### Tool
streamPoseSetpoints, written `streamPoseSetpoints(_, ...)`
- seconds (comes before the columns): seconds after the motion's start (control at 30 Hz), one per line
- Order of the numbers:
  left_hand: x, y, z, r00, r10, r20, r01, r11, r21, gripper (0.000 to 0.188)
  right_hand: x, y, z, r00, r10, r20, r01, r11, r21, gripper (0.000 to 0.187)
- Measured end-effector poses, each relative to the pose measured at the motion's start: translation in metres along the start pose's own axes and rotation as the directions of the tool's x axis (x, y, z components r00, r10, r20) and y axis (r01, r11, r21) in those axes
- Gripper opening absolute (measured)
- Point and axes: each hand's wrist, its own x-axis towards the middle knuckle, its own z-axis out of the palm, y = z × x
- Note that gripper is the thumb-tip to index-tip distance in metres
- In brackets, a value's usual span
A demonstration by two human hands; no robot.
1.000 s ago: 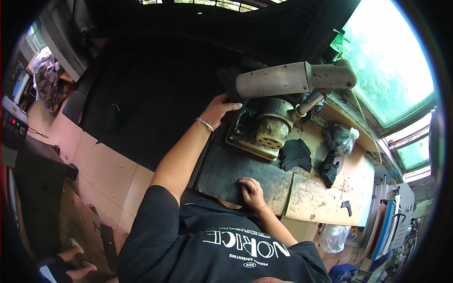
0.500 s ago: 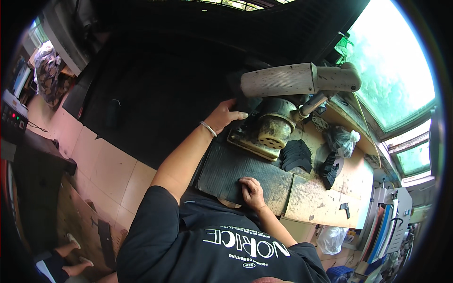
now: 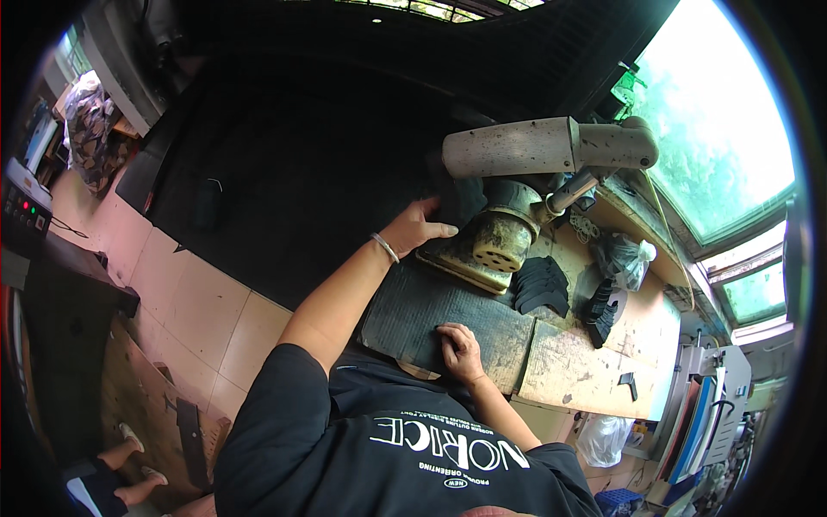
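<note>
My left hand (image 3: 415,231) is beside a worn beige machine head with a round vented cap (image 3: 501,241). Its thumb stretches toward the machine, while the other fingers pass behind a dark flat piece of material (image 3: 465,200) and look closed on it; their tips are hidden. The machine's base plate (image 3: 461,270) sits on a black-stained board (image 3: 431,319). Near the board's front edge rests my right hand (image 3: 461,351), fingers curled, with nothing visible in it. Right of the base plate lies a fanned stack of black curved pieces (image 3: 541,286).
A beige arm (image 3: 508,148) spans above the machine head. More black pieces (image 3: 601,312), a tied plastic bag (image 3: 627,258) and a small black angled piece (image 3: 629,383) lie to the right. Black sheeting (image 3: 284,172) spreads at the left. Another person's legs (image 3: 138,461) show lower left.
My left hand has moved a little toward me, and more of the dark piece shows beside the machine head. My right hand has stayed in place.
</note>
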Motion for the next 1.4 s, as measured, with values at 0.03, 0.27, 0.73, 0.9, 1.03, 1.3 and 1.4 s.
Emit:
streamPoseSetpoints(0.03, 0.0, -0.001, 0.0, 1.0, 0.0, 0.0, 0.0, 1.0, 0.0, 0.051, 0.0, 0.0, 0.0, 1.0, 0.004, 0.001, -0.004, 1.0, 0.004, 0.022)
streamPoseSetpoints(0.27, -0.001, -0.007, 0.003, 1.0, 0.009, 0.011, -0.009, 1.0, 0.004, 0.051, 0.0, 0.002, 0.0, 1.0, -0.008, -0.001, 0.008, 1.0, 0.002, 0.023)
streamPoseSetpoints(0.73, 0.016, 0.013, -0.012, 0.994, 0.031, -0.102, -0.021, 0.995, 0.096, 0.051, 0.0, 0.0, -0.001, 1.0, -0.005, -0.007, 0.005, 1.0, 0.011, 0.022)
streamPoseSetpoints(0.9, 0.011, 0.0, -0.009, 1.0, 0.014, -0.01, -0.013, 0.995, 0.101, 0.05, 0.001, -0.001, -0.001, 1.0, -0.006, -0.003, 0.006, 1.0, 0.0, 0.021)
streamPoseSetpoints(1.03, 0.006, -0.009, -0.008, 0.999, 0.033, 0.036, -0.04, 0.977, 0.207, 0.051, 0.001, -0.001, -0.001, 1.0, -0.008, -0.005, 0.008, 1.0, -0.005, 0.022)
streamPoseSetpoints(1.3, 0.003, -0.016, -0.013, 0.995, 0.1, 0.013, -0.099, 0.94, 0.328, 0.051, 0.0, -0.002, -0.002, 1.0, 0.001, 0.0, -0.001, 1.0, 0.001, 0.024)
streamPoseSetpoints(1.4, -0.004, -0.013, -0.01, 0.996, 0.082, -0.033, -0.077, 0.989, 0.129, 0.05, 0.0, 0.0, -0.002, 1.0, 0.005, 0.0, -0.005, 1.0, 0.004, 0.024)
